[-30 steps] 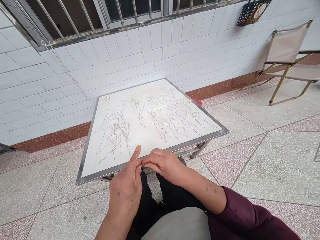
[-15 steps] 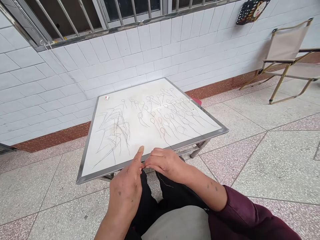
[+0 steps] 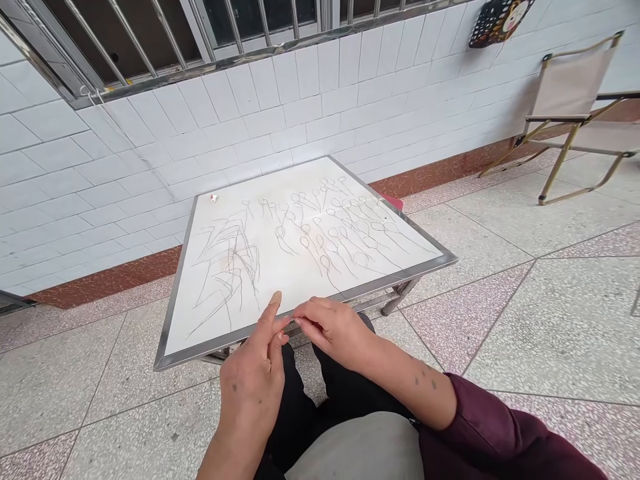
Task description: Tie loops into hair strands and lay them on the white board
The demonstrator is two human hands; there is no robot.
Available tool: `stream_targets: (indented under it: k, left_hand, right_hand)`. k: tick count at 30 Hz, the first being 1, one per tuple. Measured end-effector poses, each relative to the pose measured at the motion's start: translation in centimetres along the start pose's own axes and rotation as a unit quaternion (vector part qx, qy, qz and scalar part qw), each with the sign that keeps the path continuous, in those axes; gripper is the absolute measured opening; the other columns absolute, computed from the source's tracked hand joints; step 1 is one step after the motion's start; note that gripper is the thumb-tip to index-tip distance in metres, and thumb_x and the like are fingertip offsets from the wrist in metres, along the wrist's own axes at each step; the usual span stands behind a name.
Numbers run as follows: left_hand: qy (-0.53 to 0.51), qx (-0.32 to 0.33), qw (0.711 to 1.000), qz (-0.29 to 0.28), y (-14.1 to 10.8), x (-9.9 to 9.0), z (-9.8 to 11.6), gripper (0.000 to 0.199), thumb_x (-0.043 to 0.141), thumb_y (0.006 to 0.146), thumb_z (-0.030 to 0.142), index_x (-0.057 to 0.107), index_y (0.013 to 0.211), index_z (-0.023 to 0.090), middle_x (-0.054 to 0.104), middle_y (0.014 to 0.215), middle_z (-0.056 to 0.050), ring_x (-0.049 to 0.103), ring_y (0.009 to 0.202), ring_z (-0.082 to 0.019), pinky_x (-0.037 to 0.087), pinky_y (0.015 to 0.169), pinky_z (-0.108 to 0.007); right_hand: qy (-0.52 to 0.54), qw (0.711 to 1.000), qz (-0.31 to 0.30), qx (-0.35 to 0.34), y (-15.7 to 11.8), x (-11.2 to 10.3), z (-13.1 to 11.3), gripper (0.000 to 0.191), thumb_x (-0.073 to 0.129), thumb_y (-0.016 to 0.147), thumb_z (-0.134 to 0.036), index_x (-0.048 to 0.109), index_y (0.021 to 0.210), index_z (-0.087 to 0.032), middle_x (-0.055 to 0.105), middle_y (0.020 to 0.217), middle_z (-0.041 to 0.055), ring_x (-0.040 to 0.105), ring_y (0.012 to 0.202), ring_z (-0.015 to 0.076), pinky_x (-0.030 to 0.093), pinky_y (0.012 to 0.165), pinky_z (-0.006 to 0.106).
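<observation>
My left hand (image 3: 255, 367) is at the table's near edge, with its index finger stretched forward and other fingers bent. Its fingertips meet those of my right hand (image 3: 333, 327), which is closed in a pinch. What lies between the fingertips is too small to make out. On the white table (image 3: 275, 287) in front of me lie several thin wires with looped ends (image 3: 325, 260), spread over the middle and right. A tangle of straighter thin wires (image 3: 233, 260) lies on the left side.
A small white and red object (image 3: 214, 199) sits at the table's far left corner. Behind the table is a tiled wall (image 3: 280, 100) with a barred window. A folding chair (image 3: 573, 87) stands at the right, and a dark patterned basket (image 3: 500, 23) hangs on the wall.
My left hand's fingers have shifted slightly left, and the fingertips of both hands have risen a little. The thin wire seen hanging below my right hand no longer shows.
</observation>
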State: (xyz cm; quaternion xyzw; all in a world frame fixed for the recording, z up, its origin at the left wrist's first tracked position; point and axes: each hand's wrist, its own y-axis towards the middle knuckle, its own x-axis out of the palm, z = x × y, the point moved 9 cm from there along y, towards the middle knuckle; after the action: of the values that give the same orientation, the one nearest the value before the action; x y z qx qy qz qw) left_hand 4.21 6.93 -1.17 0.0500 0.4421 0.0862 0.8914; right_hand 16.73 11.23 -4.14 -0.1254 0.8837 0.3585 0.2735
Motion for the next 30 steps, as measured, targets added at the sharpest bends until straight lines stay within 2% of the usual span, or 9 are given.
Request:
stream_targets:
  k: [13, 19, 22, 25, 30]
  left_hand:
    - [0.002, 0.034, 0.999, -0.038, 0.8, 0.7, 0.0, 0.047, 0.039, 0.097, 0.025, 0.046, 0.142, 0.037, 0.075, 0.113, 0.006, 0.074, 0.09, -0.018, 0.057, 0.079, -0.033]
    - [-0.016, 0.033, 0.994, -0.107, 1.4, 2.1, -0.4, 0.048, 0.037, 0.098, 0.028, 0.043, 0.145, 0.035, 0.073, 0.119, 0.001, 0.073, 0.095, -0.02, 0.054, 0.086, -0.037]
    - [-0.063, 0.002, 0.988, -0.138, 2.0, 2.5, -1.5, 0.048, 0.042, 0.097, 0.034, 0.042, 0.145, 0.036, 0.072, 0.12, 0.0, 0.071, 0.1, -0.023, 0.053, 0.089, -0.04]
    - [-0.17, -0.053, 0.968, -0.175, 2.6, 2.8, -2.8, 0.052, 0.048, 0.095, 0.041, 0.041, 0.146, 0.033, 0.073, 0.118, -0.004, 0.07, 0.1, -0.024, 0.053, 0.088, -0.039]
    - [-0.306, -0.136, 0.92, -0.206, 3.3, 3.6, -4.3, 0.062, 0.057, 0.09, 0.046, 0.044, 0.144, 0.018, 0.075, 0.092, -0.008, 0.069, 0.075, -0.02, 0.056, 0.071, -0.034]
  right_hand:
    - [-0.028, 0.999, -0.008, 0.04, -0.1, 1.0, 0.5, 0.017, 0.046, 0.089, -0.01, 0.061, 0.087, -0.018, 0.062, 0.07, -0.0001, 0.055, 0.062, 0.012, 0.037, 0.059, 0.021]
    - [-0.066, 0.995, 0.005, 0.07, -0.1, 1.5, 1.3, 0.017, 0.046, 0.09, -0.013, 0.058, 0.078, -0.017, 0.061, 0.065, -0.0004, 0.053, 0.057, 0.0122, 0.033, 0.055, 0.023]
    - [-0.07, 0.995, 0.01, 0.076, -0.2, 1.7, 1.7, 0.017, 0.047, 0.092, -0.016, 0.059, 0.08, -0.018, 0.062, 0.066, -0.0001, 0.054, 0.057, 0.0126, 0.032, 0.055, 0.023]
    - [-0.034, 0.996, 0.005, 0.083, -0.2, 1.7, 2.1, 0.016, 0.047, 0.094, -0.018, 0.061, 0.085, -0.019, 0.064, 0.069, -0.0004, 0.056, 0.059, 0.0122, 0.034, 0.056, 0.022]
    - [-0.008, 0.995, 0.018, 0.101, -0.3, 1.0, 2.2, 0.012, 0.051, 0.091, -0.018, 0.061, 0.084, -0.019, 0.062, 0.067, -0.0022, 0.053, 0.057, 0.011, 0.035, 0.056, 0.021]
